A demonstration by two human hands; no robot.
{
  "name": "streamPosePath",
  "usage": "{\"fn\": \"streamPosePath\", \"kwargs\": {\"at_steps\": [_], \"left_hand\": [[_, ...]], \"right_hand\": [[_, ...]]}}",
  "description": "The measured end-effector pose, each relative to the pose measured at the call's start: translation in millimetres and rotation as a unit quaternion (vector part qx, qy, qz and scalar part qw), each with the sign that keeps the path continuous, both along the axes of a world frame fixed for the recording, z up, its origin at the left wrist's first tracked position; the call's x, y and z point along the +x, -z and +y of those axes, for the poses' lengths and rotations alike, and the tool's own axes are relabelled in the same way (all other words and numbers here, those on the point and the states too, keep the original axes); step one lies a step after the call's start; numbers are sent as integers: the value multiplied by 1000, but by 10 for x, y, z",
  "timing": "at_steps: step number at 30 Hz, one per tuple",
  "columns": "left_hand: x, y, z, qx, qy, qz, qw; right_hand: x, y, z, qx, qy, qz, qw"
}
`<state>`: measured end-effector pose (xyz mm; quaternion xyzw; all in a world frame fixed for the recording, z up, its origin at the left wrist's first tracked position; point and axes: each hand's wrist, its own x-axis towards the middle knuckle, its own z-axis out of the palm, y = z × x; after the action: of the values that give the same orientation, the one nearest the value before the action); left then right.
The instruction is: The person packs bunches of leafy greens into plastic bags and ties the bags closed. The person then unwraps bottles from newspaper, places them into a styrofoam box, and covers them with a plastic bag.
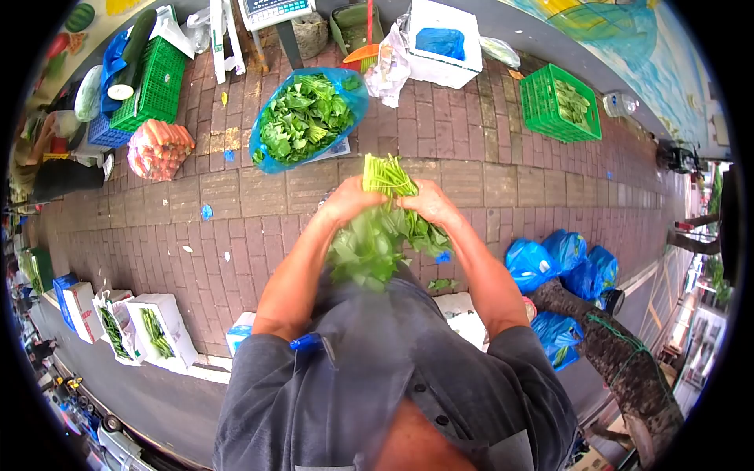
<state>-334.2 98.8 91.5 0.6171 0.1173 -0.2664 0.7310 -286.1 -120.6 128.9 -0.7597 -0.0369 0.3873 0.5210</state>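
Note:
A bunch of leafy greens (pixel 390 174) is held in front of my chest, pale cut stems pointing away from me and leaves hanging back toward my shirt. My left hand (pixel 355 201) is closed round the left side of the bunch, just below the stem ends. On the other side, my right hand (pixel 430 202) grips it with the thumb over the stems. The leaves nearest my body are smeared by motion. Beyond my hands, an open blue plastic bag (pixel 260 125) holds a heap of similar loose leaves.
On the brick pavement stand a green crate (pixel 543 122) with greens, a white foam box (pixel 446 73), a bag of carrots (pixel 159 149) and several blue bags (pixel 532 265). A tree trunk (pixel 609 349) leans at right. Boxes of vegetables (pixel 179 357) line the left. A person (pixel 67 174) is at far left.

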Motion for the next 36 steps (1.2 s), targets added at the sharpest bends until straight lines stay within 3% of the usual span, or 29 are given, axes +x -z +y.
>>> {"fn": "streamPosePath", "kwargs": {"at_steps": [4, 10, 13, 16, 22, 25, 28, 31, 32, 34, 36], "left_hand": [[58, -138, 31, -64, -22, -8, 998], [80, 98, 140, -45, -25, -12, 999], [154, 137, 179, -65, -36, 6, 997], [279, 166, 211, -102, -49, 34, 993], [344, 260, 220, -125, -114, 16, 985], [361, 311, 308, -95, -125, 8, 988], [398, 408, 526, -77, -91, 38, 992], [451, 419, 697, 31, -53, 9, 998], [476, 354, 838, 63, -94, 24, 993], [484, 492, 1138, 21, -153, 21, 988], [462, 508, 1446, 30, -184, 32, 982]], "right_hand": [[-32, 98, 94, 99, 51, 34, 993], [279, -1, 61, -29, -110, -24, 993], [347, -43, 154, -54, -122, -6, 991], [327, 155, 258, 38, -31, 58, 997], [429, 148, 409, 1, -38, 100, 994], [453, 188, 421, -55, -80, 88, 991], [525, 188, 397, -171, -222, 28, 960], [591, 355, 300, -161, -325, -27, 932], [606, 458, 235, -188, -339, -35, 921], [566, 643, 93, -242, -366, -53, 897], [574, 685, 122, -229, -306, -46, 923]]}}
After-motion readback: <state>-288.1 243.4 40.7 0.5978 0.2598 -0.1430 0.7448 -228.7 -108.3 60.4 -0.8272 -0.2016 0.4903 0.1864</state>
